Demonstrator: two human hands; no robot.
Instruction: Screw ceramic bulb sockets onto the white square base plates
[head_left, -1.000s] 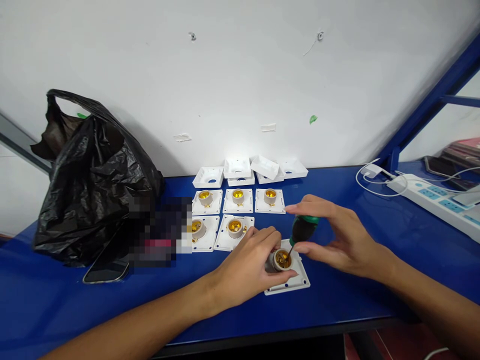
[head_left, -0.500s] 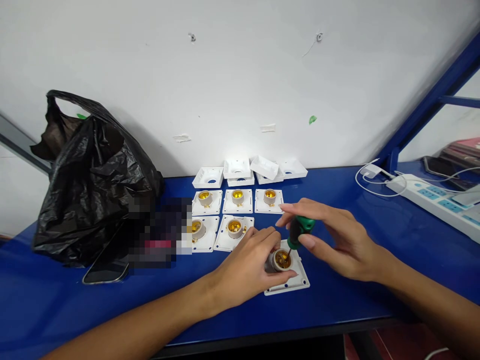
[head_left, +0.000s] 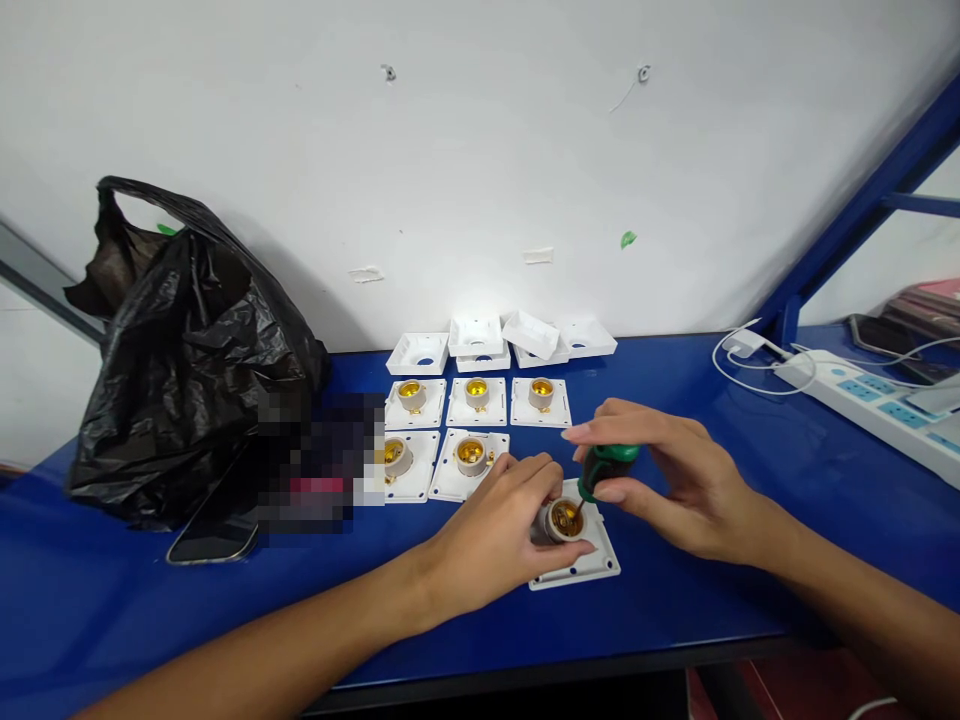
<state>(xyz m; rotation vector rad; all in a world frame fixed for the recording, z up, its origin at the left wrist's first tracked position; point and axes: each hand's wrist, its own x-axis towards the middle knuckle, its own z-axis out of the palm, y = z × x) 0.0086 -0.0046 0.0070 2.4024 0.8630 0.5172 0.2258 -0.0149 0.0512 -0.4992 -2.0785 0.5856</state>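
Note:
My left hand (head_left: 517, 520) grips a white square lamp holder (head_left: 581, 567) by its round socket, thumb in front and fingers behind. The holder lies flat on the blue table, its brass-lined socket facing up. Between the thumb and fingers of my right hand (head_left: 660, 475) is a short green and black screwdriver (head_left: 606, 468). It leans, with its shaft reaching down into the socket; the tip is hidden inside. Just beyond my left hand, another lamp holder (head_left: 471, 458) rests on the table, in two rows with several more like it.
White square covers (head_left: 418, 354) are piled along the wall. A black plastic bag (head_left: 202, 330) and a phone (head_left: 214, 530) lie at the left, beside a blurred-out patch. On the right are a power strip (head_left: 862, 400) with white cables and a blue metal frame (head_left: 862, 180).
The screwdriver's handle has tipped further to the right, and my right fingers have shifted on it. My left hand keeps its hold on the lamp holder.

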